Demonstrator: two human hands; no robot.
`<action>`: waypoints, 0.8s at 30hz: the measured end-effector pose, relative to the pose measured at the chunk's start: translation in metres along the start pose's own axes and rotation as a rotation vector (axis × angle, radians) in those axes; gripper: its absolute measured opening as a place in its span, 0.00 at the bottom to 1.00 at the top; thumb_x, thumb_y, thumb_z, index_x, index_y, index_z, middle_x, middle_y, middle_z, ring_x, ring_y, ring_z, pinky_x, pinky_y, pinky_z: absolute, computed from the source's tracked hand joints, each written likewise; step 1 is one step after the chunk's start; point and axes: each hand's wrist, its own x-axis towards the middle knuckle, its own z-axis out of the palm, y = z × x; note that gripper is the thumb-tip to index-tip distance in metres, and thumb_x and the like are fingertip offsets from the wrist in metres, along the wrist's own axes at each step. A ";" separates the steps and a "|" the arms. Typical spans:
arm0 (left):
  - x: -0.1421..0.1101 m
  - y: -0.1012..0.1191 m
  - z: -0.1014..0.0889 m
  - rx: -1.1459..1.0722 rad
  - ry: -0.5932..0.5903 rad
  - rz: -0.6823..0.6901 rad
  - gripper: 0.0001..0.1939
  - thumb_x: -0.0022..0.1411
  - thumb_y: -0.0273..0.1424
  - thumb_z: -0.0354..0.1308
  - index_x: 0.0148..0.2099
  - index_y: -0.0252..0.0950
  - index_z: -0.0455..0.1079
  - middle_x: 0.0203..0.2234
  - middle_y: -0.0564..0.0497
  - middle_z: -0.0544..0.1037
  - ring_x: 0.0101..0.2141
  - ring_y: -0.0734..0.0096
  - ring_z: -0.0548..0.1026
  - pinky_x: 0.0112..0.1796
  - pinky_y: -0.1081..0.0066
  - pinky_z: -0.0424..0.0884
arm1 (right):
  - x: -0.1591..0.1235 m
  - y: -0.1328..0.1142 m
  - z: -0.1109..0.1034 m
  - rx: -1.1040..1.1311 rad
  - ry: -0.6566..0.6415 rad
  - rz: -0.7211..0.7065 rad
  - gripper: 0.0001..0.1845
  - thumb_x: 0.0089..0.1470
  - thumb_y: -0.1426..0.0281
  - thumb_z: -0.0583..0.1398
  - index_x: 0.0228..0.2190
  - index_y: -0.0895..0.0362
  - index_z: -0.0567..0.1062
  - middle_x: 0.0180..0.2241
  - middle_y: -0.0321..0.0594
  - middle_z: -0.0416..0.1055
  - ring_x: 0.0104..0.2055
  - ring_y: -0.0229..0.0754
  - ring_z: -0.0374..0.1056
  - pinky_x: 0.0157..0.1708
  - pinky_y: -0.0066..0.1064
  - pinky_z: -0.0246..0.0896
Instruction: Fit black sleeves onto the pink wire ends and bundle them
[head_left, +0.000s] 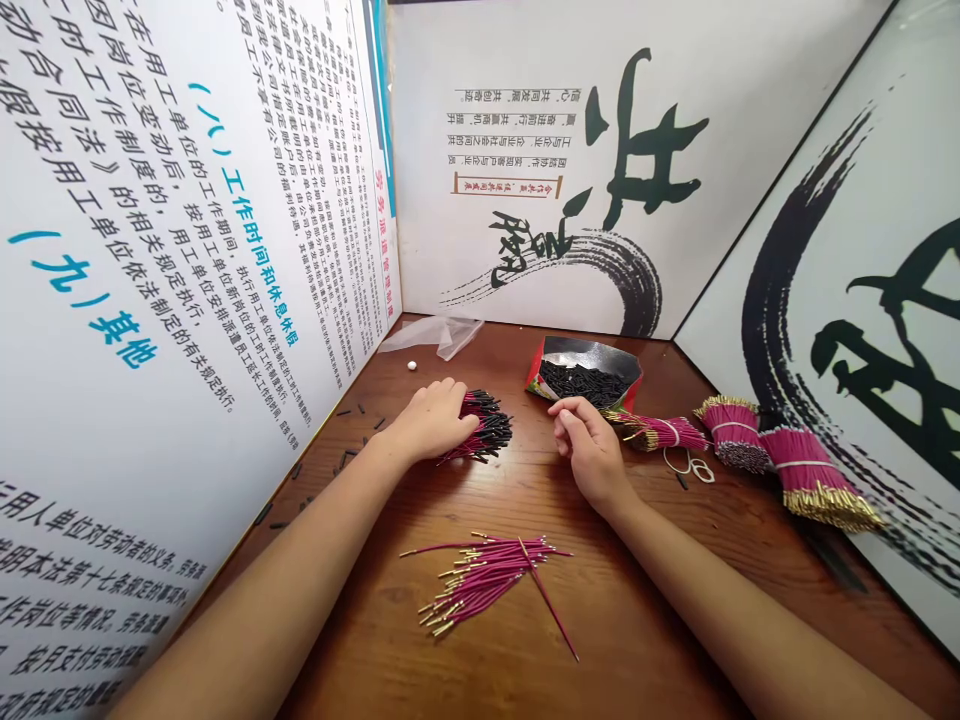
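Note:
My left hand (439, 420) is wrapped over a pile of magenta wires with black sleeves (487, 425) on their ends; part of the pile is hidden beneath the palm. My right hand (589, 450) hovers just in front of a box of small black sleeves, thumb and forefinger pinched together. Whatever is between those fingertips is too small to make out. Nearer to me, loose magenta wires with gold tips (484, 575) lie in a spread heap, a single wire (551, 605) crossing its right side.
The red-edged box (636, 385) stands at the back. To its right lie several tied magenta wire bundles (814, 475) and white rubber bands (701, 470). Loose black sleeves (349, 458) are scattered at left. A clear plastic bag (450, 335) lies by the back panel. Printed panels (525, 250) enclose the table.

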 end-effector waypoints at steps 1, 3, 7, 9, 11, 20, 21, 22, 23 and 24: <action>-0.001 0.001 0.000 0.000 -0.011 0.015 0.18 0.62 0.39 0.45 0.46 0.34 0.67 0.45 0.40 0.72 0.47 0.51 0.70 0.49 0.54 0.65 | 0.000 0.000 0.000 -0.001 -0.001 0.000 0.11 0.59 0.60 0.56 0.34 0.55 0.71 0.24 0.31 0.61 0.22 0.34 0.55 0.21 0.27 0.50; -0.003 0.002 0.000 0.009 -0.027 0.035 0.20 0.60 0.43 0.48 0.47 0.34 0.67 0.46 0.40 0.70 0.47 0.50 0.69 0.49 0.54 0.65 | 0.000 0.001 0.000 0.001 -0.005 0.000 0.11 0.59 0.60 0.56 0.34 0.55 0.70 0.24 0.31 0.60 0.21 0.34 0.55 0.21 0.27 0.50; -0.004 0.003 0.001 0.027 -0.024 0.059 0.30 0.55 0.53 0.52 0.49 0.34 0.67 0.48 0.39 0.68 0.48 0.49 0.68 0.51 0.53 0.64 | 0.000 0.000 0.000 0.000 -0.006 -0.004 0.11 0.59 0.60 0.56 0.34 0.55 0.70 0.24 0.30 0.60 0.21 0.34 0.55 0.21 0.27 0.49; -0.005 0.003 0.001 0.021 -0.052 0.061 0.38 0.52 0.60 0.53 0.52 0.34 0.66 0.51 0.37 0.67 0.50 0.47 0.66 0.53 0.52 0.62 | 0.000 0.000 0.000 -0.009 -0.003 -0.004 0.11 0.58 0.59 0.56 0.34 0.55 0.70 0.24 0.30 0.60 0.21 0.34 0.55 0.21 0.27 0.49; -0.005 0.003 0.001 0.008 -0.097 0.058 0.44 0.49 0.63 0.53 0.56 0.34 0.65 0.53 0.36 0.66 0.53 0.45 0.65 0.55 0.50 0.60 | 0.000 -0.001 0.000 -0.017 -0.001 -0.004 0.12 0.58 0.59 0.56 0.34 0.54 0.70 0.24 0.30 0.60 0.21 0.34 0.55 0.21 0.28 0.50; -0.011 0.014 -0.006 0.066 -0.235 -0.020 0.47 0.47 0.47 0.59 0.67 0.33 0.53 0.63 0.33 0.59 0.61 0.41 0.57 0.59 0.48 0.54 | 0.000 -0.001 0.000 -0.006 -0.004 0.007 0.11 0.58 0.59 0.56 0.33 0.55 0.70 0.24 0.31 0.61 0.22 0.34 0.55 0.21 0.27 0.50; -0.011 0.015 -0.006 0.078 -0.229 -0.027 0.47 0.48 0.46 0.59 0.67 0.33 0.52 0.64 0.32 0.58 0.61 0.41 0.57 0.59 0.48 0.54 | 0.000 -0.001 0.000 -0.003 -0.004 0.010 0.11 0.57 0.59 0.56 0.33 0.55 0.70 0.24 0.31 0.61 0.22 0.34 0.55 0.21 0.27 0.50; -0.011 0.015 -0.005 0.088 -0.218 -0.030 0.46 0.48 0.45 0.59 0.67 0.33 0.53 0.64 0.32 0.58 0.61 0.41 0.58 0.59 0.49 0.54 | 0.000 -0.001 0.000 -0.003 -0.003 0.013 0.11 0.57 0.59 0.57 0.33 0.55 0.70 0.24 0.31 0.61 0.21 0.34 0.55 0.21 0.27 0.50; -0.012 0.016 -0.005 0.097 -0.205 -0.028 0.44 0.49 0.44 0.58 0.66 0.34 0.54 0.63 0.33 0.59 0.60 0.41 0.58 0.58 0.49 0.54 | 0.000 -0.002 0.000 -0.004 -0.002 0.013 0.11 0.57 0.59 0.57 0.33 0.55 0.70 0.24 0.31 0.61 0.21 0.34 0.55 0.21 0.27 0.50; -0.011 0.015 -0.005 0.105 -0.191 -0.020 0.41 0.50 0.44 0.57 0.64 0.34 0.56 0.62 0.34 0.62 0.60 0.42 0.60 0.58 0.49 0.55 | 0.000 -0.002 0.000 -0.006 -0.003 0.012 0.12 0.57 0.59 0.57 0.33 0.55 0.70 0.24 0.31 0.61 0.21 0.34 0.55 0.21 0.27 0.50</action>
